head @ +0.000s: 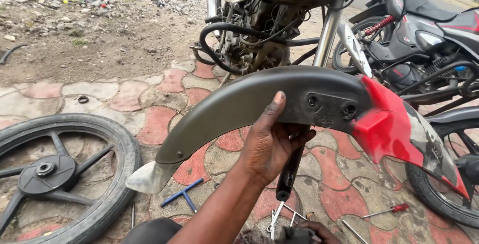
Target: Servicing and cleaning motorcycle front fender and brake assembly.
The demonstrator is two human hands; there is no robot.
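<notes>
Left hand (pixel 269 147) clamped one-handed on front mudguard (pixel 279 102), right hand (pixel 319 231) grip unreadable; risks twisting loose against fork leg (pixel 292 166).

Patterned paved ground (pixel 149 99) bears a detached wheel (pixel 60 174), blue T-wrench (pixel 183 194) and red-handled screwdriver (pixel 386 210)

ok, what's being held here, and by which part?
The left hand holds the mudguard at the lower edge of its grey middle, thumb up on the outer face. The right hand is mostly cut off; its hold cannot be told.

Soft, even daylight; sharp, faint shadows
</notes>
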